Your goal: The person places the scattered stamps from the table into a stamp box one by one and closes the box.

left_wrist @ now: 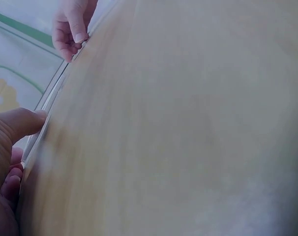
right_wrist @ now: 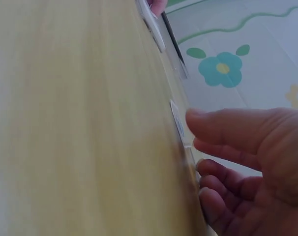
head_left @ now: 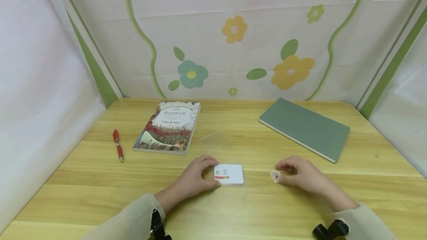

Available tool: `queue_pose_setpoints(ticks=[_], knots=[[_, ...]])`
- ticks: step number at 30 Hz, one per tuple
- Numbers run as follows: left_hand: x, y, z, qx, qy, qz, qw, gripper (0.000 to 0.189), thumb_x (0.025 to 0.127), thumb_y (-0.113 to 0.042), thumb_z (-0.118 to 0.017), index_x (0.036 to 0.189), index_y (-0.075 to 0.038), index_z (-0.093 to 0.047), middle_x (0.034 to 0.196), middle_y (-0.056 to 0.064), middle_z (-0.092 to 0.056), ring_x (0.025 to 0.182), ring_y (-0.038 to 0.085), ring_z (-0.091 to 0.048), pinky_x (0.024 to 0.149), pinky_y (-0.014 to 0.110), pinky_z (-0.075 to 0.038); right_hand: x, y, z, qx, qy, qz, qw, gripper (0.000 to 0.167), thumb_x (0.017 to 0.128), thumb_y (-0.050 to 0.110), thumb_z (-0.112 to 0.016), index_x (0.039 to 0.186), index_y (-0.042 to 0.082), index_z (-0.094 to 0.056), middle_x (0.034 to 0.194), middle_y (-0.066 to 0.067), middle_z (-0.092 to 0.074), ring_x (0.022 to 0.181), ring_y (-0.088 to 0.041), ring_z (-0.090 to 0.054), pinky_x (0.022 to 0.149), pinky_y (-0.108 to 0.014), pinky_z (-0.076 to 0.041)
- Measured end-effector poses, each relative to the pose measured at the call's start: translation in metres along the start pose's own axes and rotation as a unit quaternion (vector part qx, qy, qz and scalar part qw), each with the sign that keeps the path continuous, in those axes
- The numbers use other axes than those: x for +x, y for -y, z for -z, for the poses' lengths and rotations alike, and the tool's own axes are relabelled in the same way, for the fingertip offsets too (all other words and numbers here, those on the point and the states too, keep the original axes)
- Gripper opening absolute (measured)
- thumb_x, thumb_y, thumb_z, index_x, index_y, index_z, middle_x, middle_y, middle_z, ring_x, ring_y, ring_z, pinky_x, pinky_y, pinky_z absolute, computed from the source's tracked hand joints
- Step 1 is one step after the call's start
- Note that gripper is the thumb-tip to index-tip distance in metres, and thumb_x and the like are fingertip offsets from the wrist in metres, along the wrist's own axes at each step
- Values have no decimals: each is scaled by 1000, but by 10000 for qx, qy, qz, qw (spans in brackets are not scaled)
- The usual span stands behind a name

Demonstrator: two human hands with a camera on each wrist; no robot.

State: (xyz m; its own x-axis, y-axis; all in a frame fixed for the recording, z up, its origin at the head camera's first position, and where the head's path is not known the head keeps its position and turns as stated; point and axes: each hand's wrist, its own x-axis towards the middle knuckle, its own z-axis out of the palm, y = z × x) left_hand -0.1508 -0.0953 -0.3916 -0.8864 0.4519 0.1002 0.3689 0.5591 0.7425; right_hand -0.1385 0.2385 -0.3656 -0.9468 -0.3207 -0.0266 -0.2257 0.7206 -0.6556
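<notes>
A white card (head_left: 230,174) with a small coloured print lies flat on the wooden table (head_left: 233,210). My left hand (head_left: 211,173) grips its left edge, thumb at the near side and curled fingers at the far side. In the left wrist view the left hand (left_wrist: 18,152) shows its thumb against a thin pale edge. A small stamp-like piece (head_left: 275,176) lies flat to the right. My right hand (head_left: 283,173) rests beside it with loosely curled fingers, holding nothing. In the right wrist view the right hand (right_wrist: 227,162) has its thumb tip right by the small piece (right_wrist: 177,122).
A clear plastic sheet (head_left: 213,140) lies behind the card. An illustrated book (head_left: 170,127) and a red pen (head_left: 118,145) are at the back left, a green notebook (head_left: 305,129) at the back right. Flowered cloth walls (head_left: 233,36) close in three sides.
</notes>
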Motion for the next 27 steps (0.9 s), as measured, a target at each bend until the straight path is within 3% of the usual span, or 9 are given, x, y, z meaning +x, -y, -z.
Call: queue_pose_setpoints(ticks=[11, 27], knots=[[0, 1, -1, 4, -29, -62, 10000, 53, 69, -26, -79, 115, -6, -62, 121, 5, -55, 112, 24, -49, 96, 46, -40, 1, -2, -6, -90, -225, 50, 9997, 18, 77, 26, -75, 91, 18, -67, 93, 5, -59, 86, -10, -51, 76, -24, -45], [1, 0, 0, 5, 15, -47, 10000, 54, 69, -26, -79, 115, -6, -61, 122, 6, -54, 113, 27, -49, 97, 48, -39, 1, 7, -9, 381, -256, -484, 9978, 20, 75, 11, -75, 89, 8, -60, 81, -1, -57, 74, -12, -50, 62, -21, -43]])
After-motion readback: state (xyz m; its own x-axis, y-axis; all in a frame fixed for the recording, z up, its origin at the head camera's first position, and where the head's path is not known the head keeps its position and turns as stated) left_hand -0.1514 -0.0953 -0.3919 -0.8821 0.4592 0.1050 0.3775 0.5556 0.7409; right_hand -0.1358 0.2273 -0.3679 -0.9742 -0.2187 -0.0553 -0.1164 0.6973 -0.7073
